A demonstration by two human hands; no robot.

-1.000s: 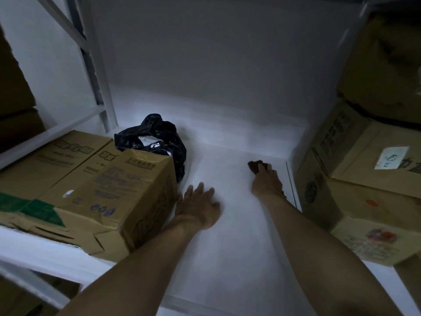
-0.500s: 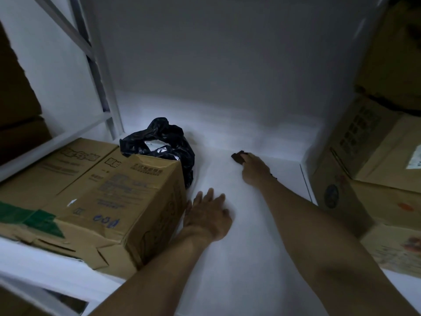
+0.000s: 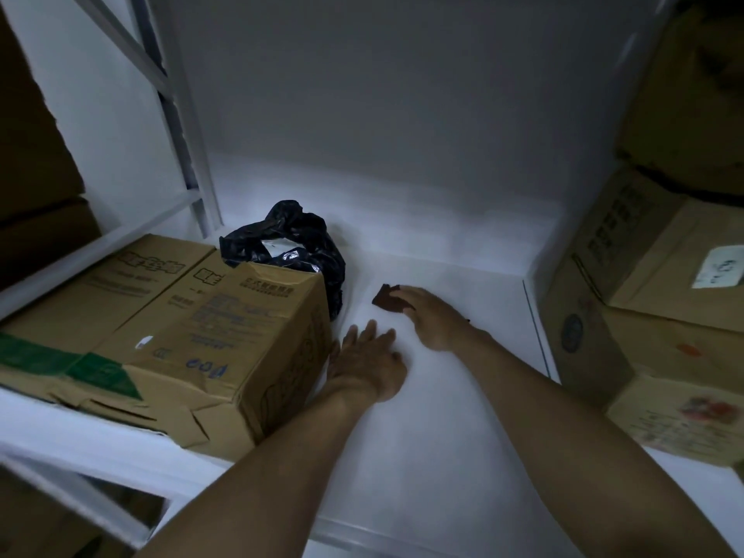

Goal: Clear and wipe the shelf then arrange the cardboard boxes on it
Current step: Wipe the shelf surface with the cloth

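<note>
We take the cardboard box [image 3: 181, 328] at the near end of the white shelf [image 3: 443, 457] as our mark. Our left hand [image 3: 368, 364] stays flat on the shelf just beside the box's side face, its fingers straight and a little spread, holding nothing. Our right hand [image 3: 432, 316] lies a little beyond it, away from the box, and presses a small brown cloth [image 3: 386, 298] onto the shelf with fingers laid fairly straight over it. A second ago that hand and cloth were at the edge of the shelf farthest from the box, and they have since slid across towards it. A black plastic bag [image 3: 294, 251] sits behind the box, touching it. More cardboard boxes [image 3: 644, 316] are stacked well apart from it, across the bare shelf.
</note>
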